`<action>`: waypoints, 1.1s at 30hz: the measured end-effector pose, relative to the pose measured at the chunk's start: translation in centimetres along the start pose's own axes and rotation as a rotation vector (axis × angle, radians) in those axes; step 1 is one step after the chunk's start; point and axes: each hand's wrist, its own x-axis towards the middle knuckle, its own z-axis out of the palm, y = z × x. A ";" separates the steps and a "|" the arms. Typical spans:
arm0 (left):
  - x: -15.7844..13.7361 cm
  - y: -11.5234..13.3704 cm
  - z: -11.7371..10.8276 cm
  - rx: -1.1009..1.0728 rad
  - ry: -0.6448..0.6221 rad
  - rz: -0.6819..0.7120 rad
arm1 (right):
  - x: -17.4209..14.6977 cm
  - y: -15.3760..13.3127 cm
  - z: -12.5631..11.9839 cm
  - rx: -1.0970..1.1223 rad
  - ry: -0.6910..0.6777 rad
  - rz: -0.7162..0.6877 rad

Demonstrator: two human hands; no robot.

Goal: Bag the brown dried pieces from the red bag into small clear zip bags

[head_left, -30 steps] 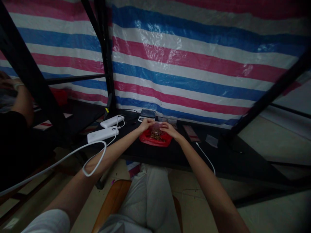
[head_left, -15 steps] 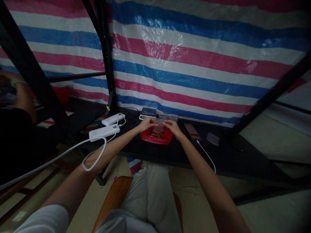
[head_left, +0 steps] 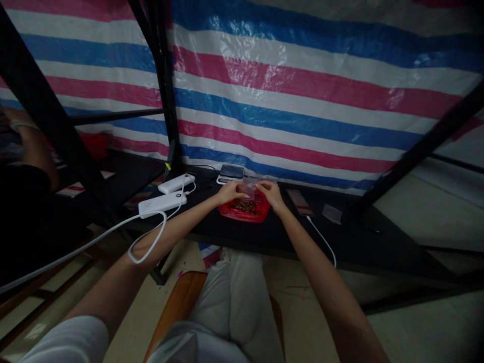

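Over the far part of a red plastic tray [head_left: 242, 217], a small clear plastic bag [head_left: 248, 190] is stretched between my two hands. My left hand [head_left: 230, 192] pinches its left side between thumb and fingers. On the other side my right hand [head_left: 270, 193] grips the right edge of the bag, also closed. Small brown pieces [head_left: 245, 205] lie heaped in the tray below; they are too small to name. Whether anything is inside the bag, I cannot tell.
Behind the tray stands a digital scale [head_left: 231, 173]. Two white power banks [head_left: 162, 203] with a looping cable lie left. To the right are a phone [head_left: 300, 202] on a cable and a flat clear bag [head_left: 331, 214]. A co-worker's arm [head_left: 36, 146] shows far left.
The bag between my hands has changed shape and been drawn in slightly, and more of the brown pieces shows beneath it. Both hands keep their hold; the view has shifted a little.
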 end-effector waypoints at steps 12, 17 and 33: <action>0.0 -1.3 0.4 0.000 -0.014 -0.071 | -0.4 -0.4 -0.1 0.067 -0.020 -0.067; 0.0 -1.3 0.4 0.068 0.036 -0.083 | -0.3 0.0 0.2 0.043 -0.052 -0.067; -0.4 -1.7 0.5 0.108 0.041 -0.032 | -0.8 0.3 -0.2 -0.240 -0.107 -0.036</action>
